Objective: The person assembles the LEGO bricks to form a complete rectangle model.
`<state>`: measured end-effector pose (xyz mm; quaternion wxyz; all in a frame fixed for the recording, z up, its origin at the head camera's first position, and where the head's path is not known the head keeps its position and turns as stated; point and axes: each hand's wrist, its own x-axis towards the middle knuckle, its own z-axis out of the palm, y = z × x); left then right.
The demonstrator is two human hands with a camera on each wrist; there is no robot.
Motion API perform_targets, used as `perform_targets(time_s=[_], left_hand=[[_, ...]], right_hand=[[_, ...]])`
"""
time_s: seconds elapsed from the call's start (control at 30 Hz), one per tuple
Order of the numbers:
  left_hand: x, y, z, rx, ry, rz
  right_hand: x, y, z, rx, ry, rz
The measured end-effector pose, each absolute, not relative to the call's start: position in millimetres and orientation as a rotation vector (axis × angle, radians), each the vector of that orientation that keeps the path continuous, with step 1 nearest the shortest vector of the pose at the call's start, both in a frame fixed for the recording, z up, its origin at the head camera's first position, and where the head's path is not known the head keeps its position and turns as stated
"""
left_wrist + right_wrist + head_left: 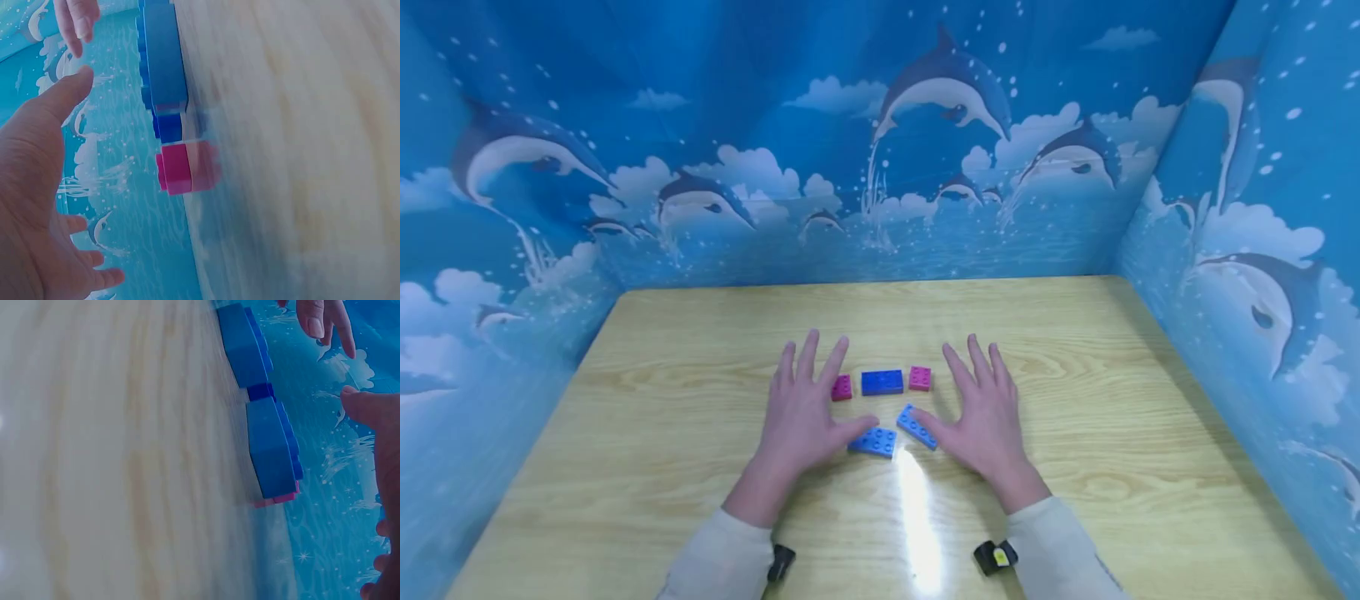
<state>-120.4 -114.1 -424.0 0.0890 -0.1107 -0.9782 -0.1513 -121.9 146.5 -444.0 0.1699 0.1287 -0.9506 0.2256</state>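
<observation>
Both hands hover over toy building bricks with fingers spread, and neither holds anything. My left hand [801,417] is above the left end of the group, partly covering a pink brick [842,387] and a light blue brick [874,442]. Over the right side, my right hand [987,421] has its thumb across part of a second, slanted light blue brick [917,427]. Between the hands, farther back, lie a dark blue brick [882,382] and another pink brick [920,378]. In the left wrist view, a pink brick [177,169] stands apart below the spread thumb's level.
The bricks lie on a wood-grain table [700,333]. Dolphin-printed blue curtains [760,150] stand along its back and sides. A bright glare streak crosses the table's front middle. Dark straps [996,557] show at the sleeve cuffs.
</observation>
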Motion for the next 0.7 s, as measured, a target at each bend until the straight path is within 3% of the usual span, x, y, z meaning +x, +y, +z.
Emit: perform_targets(time_s=[0.7], left_hand=[[-105.7, -107.6, -433.8, -0.514, -2.921, -0.785]], right_hand=[[-102.4, 143.2, -460.2, 0.355, -2.834, 0.932]])
